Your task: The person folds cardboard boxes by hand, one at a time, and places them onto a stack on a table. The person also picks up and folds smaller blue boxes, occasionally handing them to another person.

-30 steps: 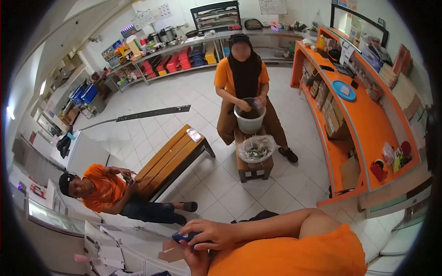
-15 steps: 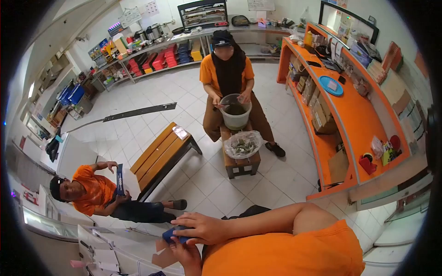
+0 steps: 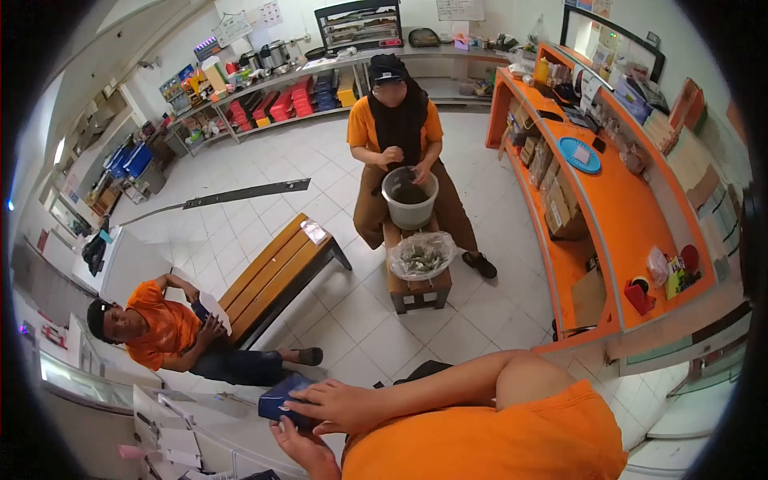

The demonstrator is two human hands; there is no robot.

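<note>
Currently, the dark blue box (image 3: 276, 402) sits between the wearer's two hands, in front of the orange shirt (image 3: 488, 440). Right hand (image 3: 342, 406) grips it from above, fingers slightly apart across its surface; left hand (image 3: 306, 450) holds the lower edge, part of its grip hidden. Beyond: a seated co-worker (image 3: 160, 330) at the slatted bench (image 3: 268, 272); farther off, a pale bucket (image 3: 410, 214) beside a plastic bag (image 3: 422, 256).

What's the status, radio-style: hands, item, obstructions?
Right hand partly covering dark blue box; left hand at its lower edge; nothing else seen blocking it.
</note>
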